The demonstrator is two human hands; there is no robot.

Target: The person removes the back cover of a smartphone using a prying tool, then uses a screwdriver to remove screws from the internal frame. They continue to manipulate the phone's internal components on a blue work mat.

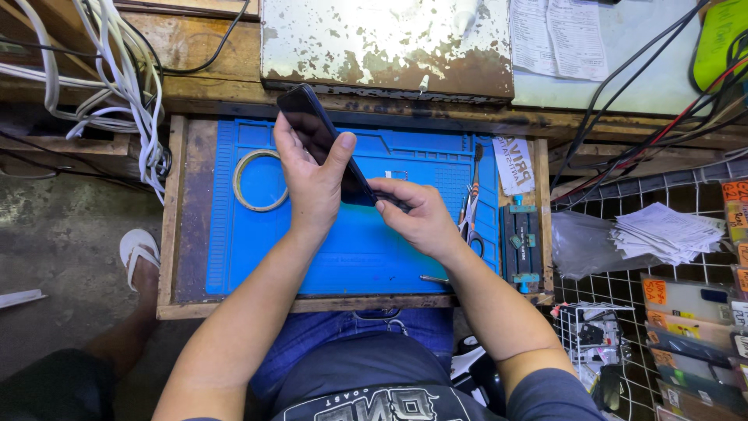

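My left hand (310, 183) grips a dark smartphone (312, 129), held tilted on edge above a blue work mat (234, 242). The thumb presses on the phone's right side. My right hand (417, 218) is closed at the phone's lower end, pinching a thin dark tool or strip against its bottom edge; what exactly it pinches is too small to tell. Both hands hover over the middle of the mat.
A roll of tape (261, 179) lies on the mat's left. Tweezers and scissors (471, 218) sit at its right edge, beside a blue holding jig (520, 245). White cables (117, 70) hang at left; a wire rack with packaged items (693, 335) stands right. Another person's sandalled foot (140, 261) rests on the floor.
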